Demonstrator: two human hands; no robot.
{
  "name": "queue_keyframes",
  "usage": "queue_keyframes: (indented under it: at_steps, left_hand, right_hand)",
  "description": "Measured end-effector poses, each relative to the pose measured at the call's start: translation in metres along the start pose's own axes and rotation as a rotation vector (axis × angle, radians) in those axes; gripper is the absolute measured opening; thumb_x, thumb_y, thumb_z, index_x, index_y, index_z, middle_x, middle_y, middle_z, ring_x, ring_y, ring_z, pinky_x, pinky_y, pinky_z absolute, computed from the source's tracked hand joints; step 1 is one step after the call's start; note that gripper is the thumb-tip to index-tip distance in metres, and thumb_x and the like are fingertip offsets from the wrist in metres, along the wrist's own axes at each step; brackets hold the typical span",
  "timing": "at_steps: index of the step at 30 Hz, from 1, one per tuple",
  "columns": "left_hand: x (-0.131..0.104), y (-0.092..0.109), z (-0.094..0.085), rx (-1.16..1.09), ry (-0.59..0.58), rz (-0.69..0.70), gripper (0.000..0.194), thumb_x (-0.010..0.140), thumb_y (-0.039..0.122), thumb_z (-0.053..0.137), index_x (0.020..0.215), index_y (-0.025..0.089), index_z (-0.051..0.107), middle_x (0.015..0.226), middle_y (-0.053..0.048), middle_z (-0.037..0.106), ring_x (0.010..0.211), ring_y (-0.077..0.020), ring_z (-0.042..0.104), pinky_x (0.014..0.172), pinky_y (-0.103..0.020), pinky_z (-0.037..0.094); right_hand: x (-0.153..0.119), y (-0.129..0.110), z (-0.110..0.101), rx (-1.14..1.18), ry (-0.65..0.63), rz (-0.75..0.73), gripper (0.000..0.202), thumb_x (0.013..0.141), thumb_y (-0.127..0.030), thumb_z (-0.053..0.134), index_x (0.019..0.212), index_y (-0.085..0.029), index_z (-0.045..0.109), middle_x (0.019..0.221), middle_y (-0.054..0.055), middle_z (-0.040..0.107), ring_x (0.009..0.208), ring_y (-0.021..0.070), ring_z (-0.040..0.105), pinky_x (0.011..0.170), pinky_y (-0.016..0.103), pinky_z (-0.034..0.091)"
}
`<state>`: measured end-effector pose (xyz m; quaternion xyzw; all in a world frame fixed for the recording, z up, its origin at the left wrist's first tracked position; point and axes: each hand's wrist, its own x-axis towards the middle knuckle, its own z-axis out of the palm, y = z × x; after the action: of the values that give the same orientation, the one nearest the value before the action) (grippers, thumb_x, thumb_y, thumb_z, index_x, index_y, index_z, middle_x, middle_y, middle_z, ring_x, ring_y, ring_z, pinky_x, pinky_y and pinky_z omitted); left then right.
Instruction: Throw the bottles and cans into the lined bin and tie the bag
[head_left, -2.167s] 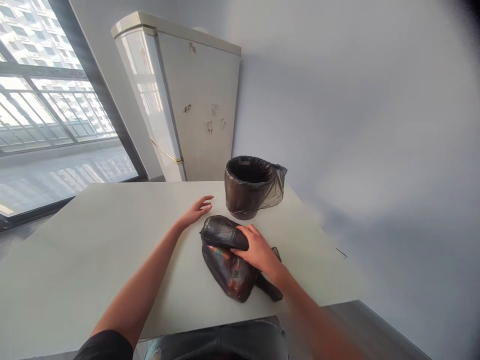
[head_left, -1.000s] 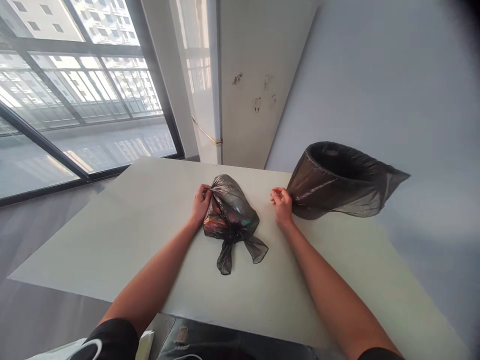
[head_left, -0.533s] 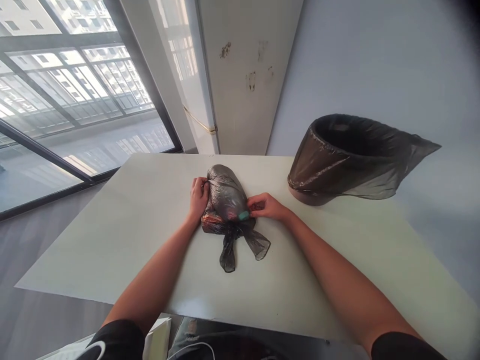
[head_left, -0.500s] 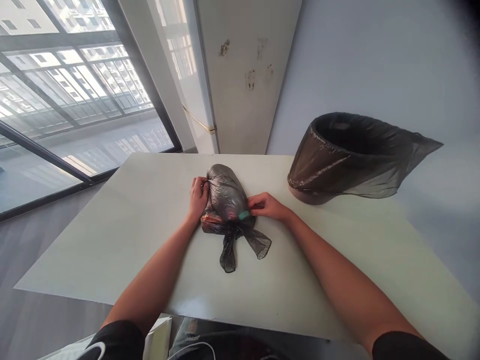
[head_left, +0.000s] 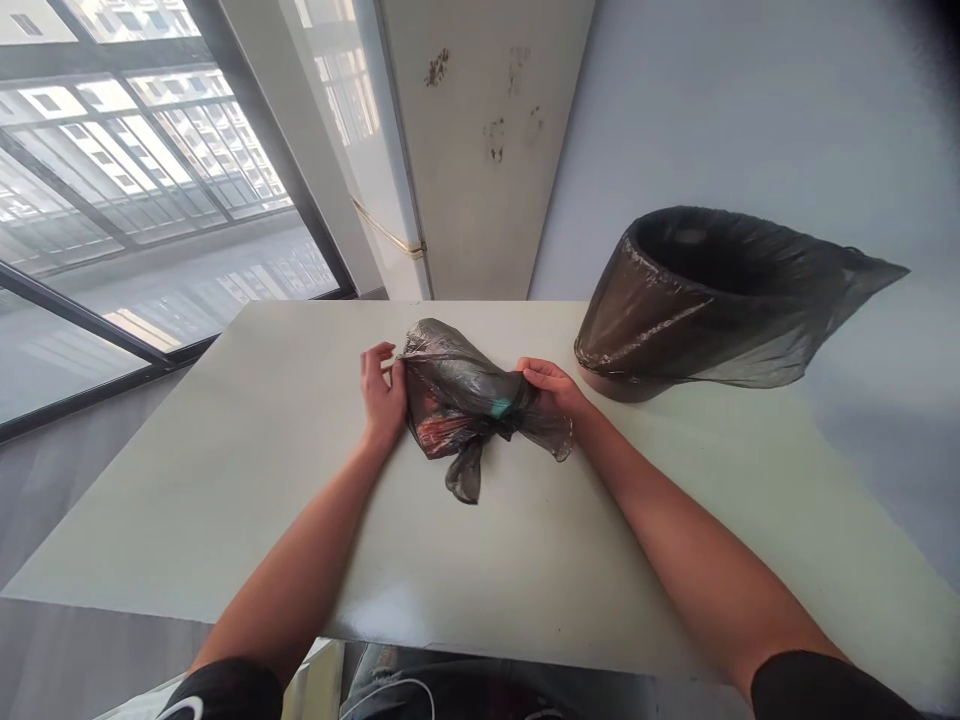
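A knotted dark translucent plastic bag (head_left: 469,385) lies on the pale table (head_left: 225,480) between my hands, with something red and something green showing through it. Its two tied ends point toward the front edge and to the right. My left hand (head_left: 384,390) is at the bag's left side, thumb against the plastic and the other fingers apart. On the other side, my right hand (head_left: 551,382) pinches the bag's right edge near the green part.
A brown bin (head_left: 637,310) lined with a dark bag stands at the table's back right, its liner spreading out to the right. Behind the table are a stained white cabinet (head_left: 480,200) and a wall (head_left: 712,110). A glass window (head_left: 150,180) is at the left.
The bag's right side has been drawn outward and its knot has shifted right and back. My right hand has moved slightly right. The fingers of my left hand have spread off the bag.
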<state>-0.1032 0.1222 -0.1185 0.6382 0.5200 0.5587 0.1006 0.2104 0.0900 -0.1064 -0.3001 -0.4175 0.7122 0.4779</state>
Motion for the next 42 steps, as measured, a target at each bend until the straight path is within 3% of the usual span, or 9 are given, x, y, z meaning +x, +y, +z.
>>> queue_keyframes:
  at_steps: [3,7,10,14,23,30,33,38,42]
  left_hand:
    - [-0.007,0.018,-0.008,-0.020,0.028,0.409,0.016,0.103,0.030,0.056,0.110,0.023,0.068,0.103,-0.009,0.066,0.098,-0.0258,0.063,0.089,-0.043,0.049]
    - [-0.012,0.042,-0.005,-0.086,-0.449,0.798,0.020,0.099,0.023,0.060,0.115,0.025,0.071,0.103,-0.009,0.073,0.091,-0.0252,0.065,0.087,-0.045,0.048]
    - [-0.010,0.051,0.001,-0.078,-0.622,0.754,0.030,0.100,0.021,0.057,0.128,0.024,0.069,0.121,-0.011,0.074,0.109,-0.0290,0.066,0.098,-0.049,0.047]
    - [-0.010,0.046,0.006,-0.091,-0.630,0.716,0.023,0.102,0.021,0.055,0.116,0.024,0.072,0.100,-0.008,0.074,0.096,-0.0263,0.065,0.090,-0.046,0.047]
    - [-0.024,0.038,0.007,-0.075,0.078,0.430,0.018,0.107,0.026,0.052,0.096,0.021,0.065,0.098,-0.007,0.057,0.094,-0.0231,0.057,0.085,-0.039,0.047]
    - [0.001,0.014,0.006,-0.167,0.292,-0.005,0.034,0.109,0.047,0.052,0.089,0.020,0.059,0.097,-0.004,0.054,0.094,-0.0194,0.054,0.088,-0.034,0.046]
    - [0.003,0.007,0.009,-0.292,0.217,-0.071,0.035,0.108,0.050,0.051,0.093,0.021,0.063,0.101,-0.006,0.059,0.098,-0.0201,0.057,0.091,-0.032,0.047]
    - [-0.004,0.022,0.011,-0.230,-0.217,0.131,0.030,0.102,0.052,0.063,0.106,0.022,0.066,0.114,-0.010,0.064,0.108,-0.0245,0.061,0.094,-0.037,0.052]
    - [-0.007,0.027,0.010,-0.150,-0.210,0.181,0.021,0.102,0.042,0.065,0.096,0.022,0.062,0.107,-0.009,0.066,0.104,-0.0236,0.063,0.091,-0.038,0.053]
  right_hand:
    - [0.003,-0.003,0.000,-0.021,0.077,-0.060,0.046,0.079,-0.055,0.091,0.078,-0.019,0.062,0.071,-0.001,0.059,0.061,0.0119,0.050,0.054,0.024,0.038]
    - [0.004,-0.004,-0.003,-0.076,0.042,-0.076,0.049,0.077,-0.060,0.091,0.082,-0.020,0.064,0.070,-0.002,0.060,0.057,0.0102,0.050,0.050,0.023,0.037]
    - [0.006,-0.001,-0.005,-0.089,0.014,-0.087,0.053,0.072,-0.062,0.093,0.083,-0.020,0.063,0.072,-0.003,0.061,0.058,0.0105,0.052,0.050,0.023,0.039]
    - [0.009,0.004,-0.008,-0.050,-0.008,-0.097,0.053,0.072,-0.063,0.093,0.083,-0.020,0.063,0.075,-0.002,0.064,0.062,0.0116,0.057,0.055,0.024,0.045]
    - [0.007,-0.003,-0.005,0.001,0.159,-0.194,0.045,0.080,-0.058,0.089,0.082,-0.022,0.062,0.077,-0.001,0.059,0.068,0.0137,0.054,0.063,0.026,0.045]
    - [0.015,0.000,-0.007,0.026,0.257,-0.289,0.049,0.078,-0.057,0.089,0.074,-0.022,0.056,0.071,-0.003,0.041,0.064,0.0128,0.037,0.060,0.027,0.037]
    - [0.018,0.004,-0.008,-0.021,0.280,-0.315,0.047,0.084,-0.057,0.085,0.076,-0.022,0.054,0.071,-0.003,0.040,0.066,0.0138,0.039,0.061,0.027,0.037]
    - [0.014,0.004,-0.005,-0.070,0.316,-0.397,0.040,0.083,-0.047,0.087,0.097,-0.027,0.055,0.086,-0.003,0.051,0.073,0.0139,0.046,0.066,0.026,0.040]
    - [0.008,0.004,-0.005,-0.212,0.320,-0.520,0.034,0.087,-0.045,0.083,0.082,-0.025,0.056,0.083,-0.001,0.051,0.079,0.0168,0.049,0.078,0.030,0.045]
